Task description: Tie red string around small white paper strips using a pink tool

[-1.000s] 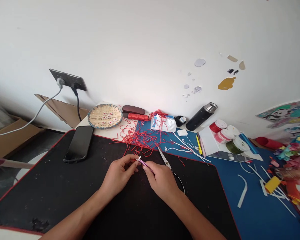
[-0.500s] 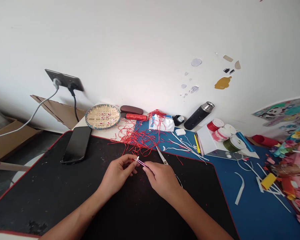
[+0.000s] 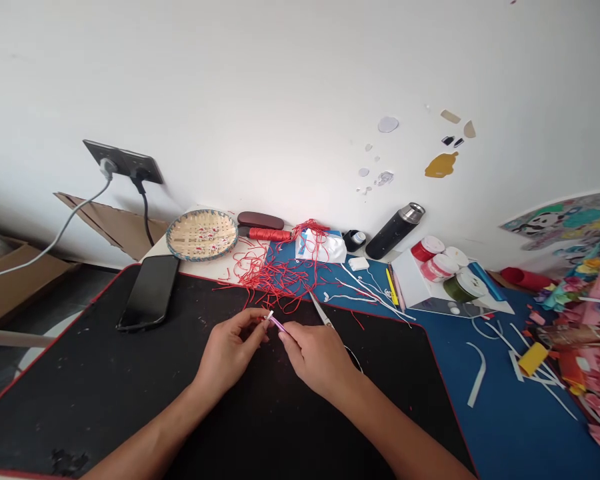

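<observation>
My left hand is closed in a pinch on a small white strip, with a trace of red thread at its fingertips. In my right hand is a pair of slim purple tweezers, whose tips meet the white strip at the left fingertips. The strip's lower part is hidden by the fingers. Just behind the right hand lie scissors, partly covered by it. Cut red threads are heaped beyond both hands.
A black mat lies under the hands, with a phone at its left. Behind are a woven basket, a red thread spool, a black flask and ribbon rolls. White strips and paper flowers lie right.
The purple tweezers' two arms showed apart earlier and now look pressed together at the white strip. Both hands stay close together; the view has shifted slightly.
</observation>
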Action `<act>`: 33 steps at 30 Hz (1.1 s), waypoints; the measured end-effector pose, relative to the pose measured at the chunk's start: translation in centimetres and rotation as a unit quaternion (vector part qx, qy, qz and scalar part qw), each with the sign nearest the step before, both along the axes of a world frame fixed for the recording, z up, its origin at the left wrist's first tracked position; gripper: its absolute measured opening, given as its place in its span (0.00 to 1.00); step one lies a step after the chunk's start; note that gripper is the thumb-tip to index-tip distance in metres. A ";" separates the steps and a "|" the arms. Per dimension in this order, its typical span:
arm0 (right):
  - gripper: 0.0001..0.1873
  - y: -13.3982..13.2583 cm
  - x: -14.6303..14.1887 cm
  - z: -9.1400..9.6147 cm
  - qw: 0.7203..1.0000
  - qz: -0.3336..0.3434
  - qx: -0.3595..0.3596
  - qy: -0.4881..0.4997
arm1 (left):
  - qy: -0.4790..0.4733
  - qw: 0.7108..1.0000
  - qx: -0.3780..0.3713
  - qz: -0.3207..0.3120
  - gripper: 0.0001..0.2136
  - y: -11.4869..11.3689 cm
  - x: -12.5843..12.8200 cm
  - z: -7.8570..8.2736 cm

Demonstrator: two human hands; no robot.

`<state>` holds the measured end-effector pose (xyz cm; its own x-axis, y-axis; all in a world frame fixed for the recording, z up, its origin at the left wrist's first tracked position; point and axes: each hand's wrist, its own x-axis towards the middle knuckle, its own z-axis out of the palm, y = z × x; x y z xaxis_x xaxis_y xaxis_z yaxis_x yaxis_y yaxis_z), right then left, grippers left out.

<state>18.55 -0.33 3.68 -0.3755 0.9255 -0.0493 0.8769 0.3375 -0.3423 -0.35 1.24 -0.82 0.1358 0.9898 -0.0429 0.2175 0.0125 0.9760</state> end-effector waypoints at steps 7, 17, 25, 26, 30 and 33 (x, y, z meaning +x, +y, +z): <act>0.17 -0.9 -1.1 -1.2 0.971 -0.085 -0.101 0.198 | -0.039 0.999 -0.015 0.022 0.11 -0.1 0.3 -0.6; 0.26 -1.7 -3.4 -3.4 0.773 -0.203 -0.317 0.510 | -0.107 0.991 -0.068 0.046 0.13 0.1 1.0 -1.0; 0.27 -2.5 -5.1 -4.1 0.665 -0.244 -0.353 0.611 | -0.122 0.987 -0.086 0.055 0.14 -0.1 1.1 -0.7; 0.26 -2.6 -5.3 -4.2 0.656 -0.247 -0.356 0.619 | -0.121 0.987 -0.090 0.056 0.15 -0.2 1.2 -0.6; 0.25 -2.7 -5.8 -4.1 0.621 -0.254 -0.358 0.649 | -0.122 0.986 -0.099 0.058 0.15 -0.1 1.2 -0.4; 0.25 -2.8 -6.2 -4.2 0.603 -0.259 -0.358 0.664 | -0.134 0.984 -0.107 0.050 0.16 0.0 1.2 -0.4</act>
